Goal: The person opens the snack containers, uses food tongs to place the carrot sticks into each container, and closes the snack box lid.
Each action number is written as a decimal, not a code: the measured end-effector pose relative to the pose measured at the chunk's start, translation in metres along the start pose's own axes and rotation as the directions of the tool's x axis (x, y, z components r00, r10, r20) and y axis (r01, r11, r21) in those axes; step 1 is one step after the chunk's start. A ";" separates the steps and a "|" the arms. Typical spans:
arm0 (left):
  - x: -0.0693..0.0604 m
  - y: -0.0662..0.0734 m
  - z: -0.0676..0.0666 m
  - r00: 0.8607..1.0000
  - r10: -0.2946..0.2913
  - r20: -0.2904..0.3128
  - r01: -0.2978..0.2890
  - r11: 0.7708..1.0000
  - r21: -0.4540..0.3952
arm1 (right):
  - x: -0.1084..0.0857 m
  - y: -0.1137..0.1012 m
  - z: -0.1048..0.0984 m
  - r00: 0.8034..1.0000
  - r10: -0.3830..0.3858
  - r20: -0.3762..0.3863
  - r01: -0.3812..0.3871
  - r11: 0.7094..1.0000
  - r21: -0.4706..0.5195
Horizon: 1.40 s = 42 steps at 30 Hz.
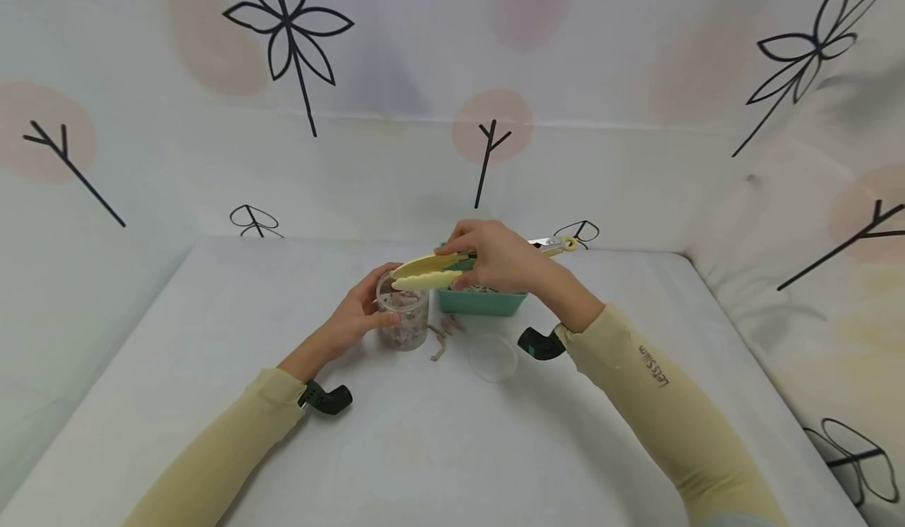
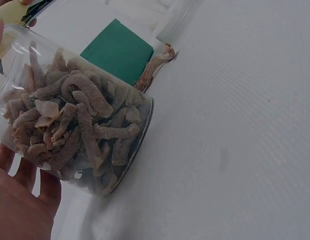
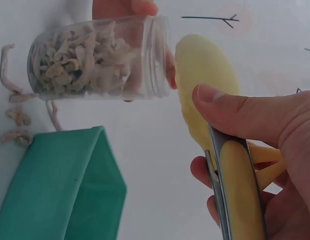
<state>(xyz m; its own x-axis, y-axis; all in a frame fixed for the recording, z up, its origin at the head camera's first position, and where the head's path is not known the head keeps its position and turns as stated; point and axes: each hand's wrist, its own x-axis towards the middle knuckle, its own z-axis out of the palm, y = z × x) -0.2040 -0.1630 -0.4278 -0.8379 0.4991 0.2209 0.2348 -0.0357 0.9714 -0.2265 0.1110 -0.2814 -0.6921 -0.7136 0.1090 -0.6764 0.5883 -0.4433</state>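
My left hand (image 1: pixel 349 319) holds a transparent jar (image 1: pixel 406 337) upright on the table, its fingers and thumb around the side. Brownish dried root-like pieces (image 2: pixel 85 120) fill much of the jar, some of them curled. In my right hand (image 1: pixel 498 256) is a pair of tongs (image 3: pixel 239 195) with pale yellow scalloped heads and metal arms. The tong heads (image 1: pixel 427 279) hover over the open mouth of the jar. In the right wrist view they stand just beside the rim, and I see no piece between them.
A green rectangular container (image 1: pixel 481 304) stands behind and right of the jar, with some pieces inside. Several loose dried pieces (image 1: pixel 440 342) lie on the white table (image 1: pixel 424 448) beside the jar. Nearby, a round transparent lid (image 1: pixel 492 358) lies flat. A patterned cloth wall (image 1: pixel 396 173) rises behind.
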 end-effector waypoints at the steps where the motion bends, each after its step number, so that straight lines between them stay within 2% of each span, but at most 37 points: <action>1: 0.000 0.000 0.000 1.000 -0.003 -0.005 0.003 1.000 0.006 | -0.001 0.000 -0.001 1.000 0.007 0.001 -0.007 1.000 -0.001; 6: 0.001 0.002 0.001 1.000 0.012 -0.004 -0.012 1.000 0.014 | -0.012 0.008 -0.007 0.996 0.073 -0.045 -0.072 0.997 0.024; 10: 0.001 0.002 0.001 0.999 0.040 0.011 -0.040 0.999 -0.014 | -0.036 0.032 -0.012 0.976 0.168 -0.142 -0.163 0.986 0.045; 13: -0.001 0.002 0.001 0.999 0.047 0.020 -0.047 0.999 -0.019 | -0.060 0.059 -0.011 0.940 0.266 -0.216 -0.261 0.964 0.050; 17: -0.004 0.000 0.001 0.999 0.044 0.020 -0.044 0.999 -0.019 | -0.093 0.097 -0.004 0.876 0.401 -0.268 -0.395 0.915 0.078; 22: -0.004 -0.001 0.001 0.999 0.047 0.018 -0.047 0.999 -0.026 | -0.125 0.136 0.011 0.791 0.553 -0.262 -0.540 0.832 0.124; 25: -0.002 -0.001 0.002 0.998 0.053 0.020 -0.053 0.998 -0.029 | -0.139 0.155 0.021 0.749 0.614 -0.249 -0.600 0.788 0.137; 32: 0.000 -0.001 0.002 0.999 0.048 0.019 -0.047 0.998 -0.039 | -0.159 0.186 0.044 0.686 0.669 -0.285 -0.658 0.738 0.148; 38: 0.001 0.000 0.001 0.999 0.050 0.008 -0.049 0.999 -0.015 | -0.161 0.194 0.053 0.624 0.704 -0.340 -0.706 0.694 0.140; 42: 0.001 0.001 0.000 0.999 0.044 0.013 -0.044 0.999 -0.008 | -0.160 0.191 0.053 0.614 0.714 -0.337 -0.723 0.680 0.124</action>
<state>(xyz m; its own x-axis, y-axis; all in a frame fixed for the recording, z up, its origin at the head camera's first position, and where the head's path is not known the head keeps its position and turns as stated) -0.2045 -0.1625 -0.4266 -0.8205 0.5080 0.2621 0.2671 -0.0646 0.9615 -0.2314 0.3176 -0.4303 -0.9926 0.1101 0.0504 0.0714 0.8684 -0.4907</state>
